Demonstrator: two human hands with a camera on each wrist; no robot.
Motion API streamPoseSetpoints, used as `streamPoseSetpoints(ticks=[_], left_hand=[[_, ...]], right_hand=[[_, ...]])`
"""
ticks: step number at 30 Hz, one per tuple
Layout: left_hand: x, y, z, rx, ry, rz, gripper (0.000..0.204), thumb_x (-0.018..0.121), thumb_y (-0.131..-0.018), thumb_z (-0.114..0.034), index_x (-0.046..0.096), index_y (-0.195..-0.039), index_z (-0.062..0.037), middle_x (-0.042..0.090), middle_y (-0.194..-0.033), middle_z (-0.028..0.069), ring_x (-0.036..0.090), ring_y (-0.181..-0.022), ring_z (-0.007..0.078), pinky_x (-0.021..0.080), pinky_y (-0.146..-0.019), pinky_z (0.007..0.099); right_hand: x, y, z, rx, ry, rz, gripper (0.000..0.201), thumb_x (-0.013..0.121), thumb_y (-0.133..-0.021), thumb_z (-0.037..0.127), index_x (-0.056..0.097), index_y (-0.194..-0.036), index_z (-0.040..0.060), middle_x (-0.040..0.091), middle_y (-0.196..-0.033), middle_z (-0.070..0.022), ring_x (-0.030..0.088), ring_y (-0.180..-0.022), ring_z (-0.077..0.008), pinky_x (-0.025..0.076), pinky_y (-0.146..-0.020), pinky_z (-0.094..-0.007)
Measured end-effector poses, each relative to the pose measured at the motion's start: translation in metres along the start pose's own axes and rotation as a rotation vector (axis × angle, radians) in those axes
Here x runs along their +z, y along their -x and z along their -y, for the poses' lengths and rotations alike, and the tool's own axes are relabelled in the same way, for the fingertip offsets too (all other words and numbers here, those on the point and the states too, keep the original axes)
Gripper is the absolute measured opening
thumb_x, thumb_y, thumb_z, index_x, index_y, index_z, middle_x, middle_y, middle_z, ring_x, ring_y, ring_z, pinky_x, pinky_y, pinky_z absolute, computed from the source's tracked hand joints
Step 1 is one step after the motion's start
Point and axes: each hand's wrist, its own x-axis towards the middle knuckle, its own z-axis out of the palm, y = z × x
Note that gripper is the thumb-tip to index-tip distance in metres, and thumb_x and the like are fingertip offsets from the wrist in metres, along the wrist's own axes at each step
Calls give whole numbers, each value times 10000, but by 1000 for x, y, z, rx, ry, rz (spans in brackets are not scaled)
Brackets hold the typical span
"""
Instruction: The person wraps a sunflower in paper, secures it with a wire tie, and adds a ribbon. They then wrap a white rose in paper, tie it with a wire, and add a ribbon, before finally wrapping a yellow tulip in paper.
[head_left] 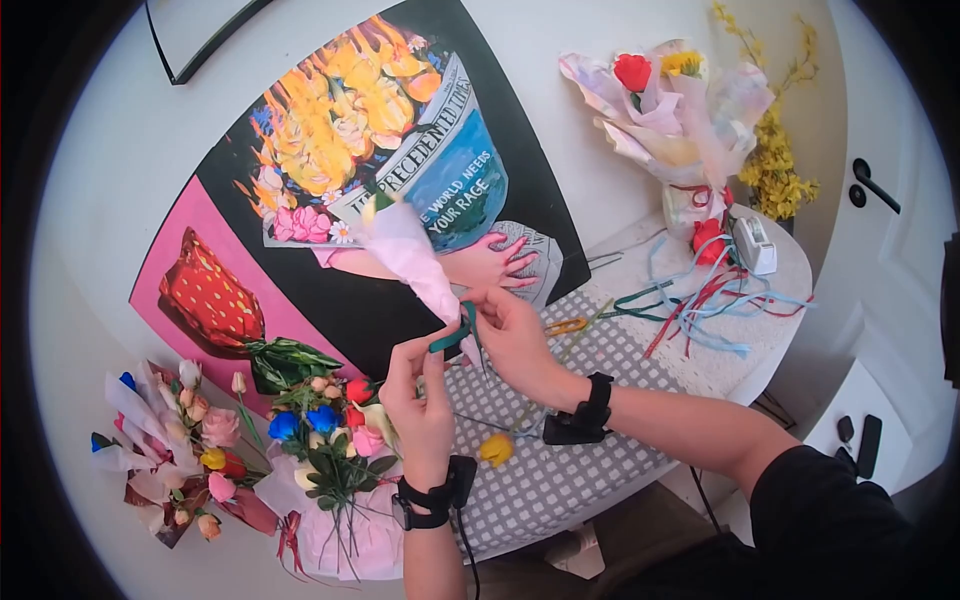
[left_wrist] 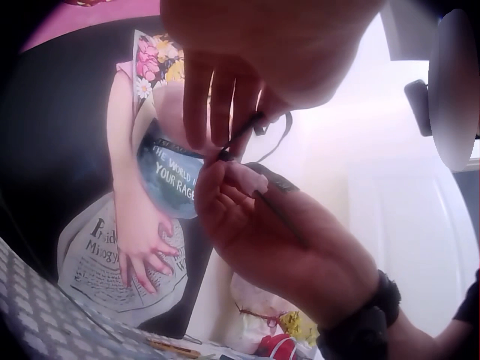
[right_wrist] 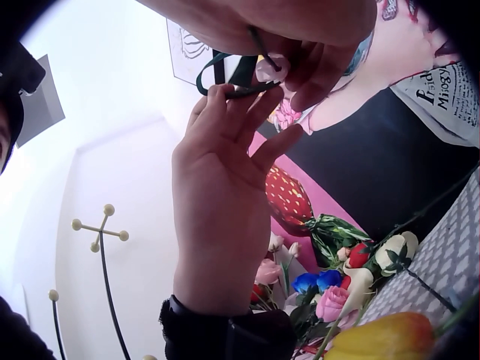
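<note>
A small flower bundle wrapped in pale pink paper [head_left: 412,258] is held in front of the painting, its wrapped end pointing down between the hands. Around its lower part runs a dark green ribbon [head_left: 450,340]. My left hand [head_left: 418,400] pinches the ribbon just left of the wrap, its fingertips also showing in the right wrist view beside the ribbon loop [right_wrist: 201,75]. My right hand [head_left: 518,345] grips the narrow end of the wrap with thumb and fingers. In the left wrist view a thin green stem [left_wrist: 279,216] crosses the right palm.
Loose flowers [head_left: 325,420] and another bouquet [head_left: 180,440] lie at left. A yellow tulip [head_left: 495,450] and scissors [head_left: 567,326] rest on the checked cloth [head_left: 560,470]. At right are a wrapped bouquet [head_left: 680,130], a tape dispenser [head_left: 755,245] and ribbon strips [head_left: 700,310].
</note>
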Motion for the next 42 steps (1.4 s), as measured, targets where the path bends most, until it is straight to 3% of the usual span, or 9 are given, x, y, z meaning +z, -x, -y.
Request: streamPoseSetpoints(ticks=[6,10,15,18,22,24,33,36,42], left_hand=[[2,-10,3,453,-276,5,143,644,-848,95,687,-968,32,734,-973,113,659,-936,223,528,-744,321],[2,-6,3,474,-209,40,118,610,-943,27,704,-1012,35,711,-981,91,657,-877,195,509,-817,311],[9,2,16,32,118,-11,126,536,-1055,-71,624,-1079,16,689,-949,65,649,-830,104,516,-675,246],[11,0,17,-71,298,-46,117,515,-1079,-107,584,-1065,-14,673,-932,50,648,-782,73,495,-559,206],[9,-4,21,-67,306,-126,112,528,-1077,-124,569,-1054,-22,665,-929,52,652,-743,76,477,-490,195],[4,-5,24,-100,330,-140,133,541,-1074,-141,581,-1058,-16,675,-912,59,662,-717,84,467,-459,189],[1,-6,27,-276,345,-133,166,582,-1052,-151,637,-1061,6,705,-845,55,680,-664,101,427,-427,187],[-1,-5,33,-301,326,92,141,598,-1020,-96,689,-1045,9,700,-835,38,681,-679,86,431,-458,189],[2,-3,31,-233,319,208,153,604,-1012,-92,686,-1074,22,733,-863,56,698,-682,97,448,-479,209]], right_hand=[[-1,1,-2,-13,-19,78,151,521,-1012,-16,610,-1133,-31,691,-989,-54,640,-892,-77,510,-752,-247],[0,4,-5,2,-46,103,165,526,-989,-43,611,-1130,-28,693,-1002,-58,641,-894,-79,508,-751,-243],[-1,3,-12,11,-112,135,135,558,-1002,6,616,-1121,-19,689,-988,-58,623,-853,-72,499,-725,-234],[-4,4,-7,82,-91,163,129,580,-1021,67,621,-1120,-4,680,-956,-42,605,-839,-70,489,-704,-227],[1,2,-2,149,-67,115,138,604,-1031,126,648,-1097,13,666,-912,-11,586,-827,-62,470,-675,-223],[8,6,5,10,132,-13,148,641,-1019,155,684,-1064,21,653,-872,14,566,-805,-44,441,-646,-216],[9,6,27,-80,69,104,166,632,-1027,131,705,-1020,-18,646,-843,12,570,-731,-37,462,-633,-210],[12,9,32,-32,12,185,171,636,-1026,134,711,-1023,-19,644,-783,6,564,-637,-39,452,-549,-211],[3,-1,31,29,60,193,189,633,-1024,128,725,-1102,-18,624,-692,7,542,-585,-24,418,-489,-203]])
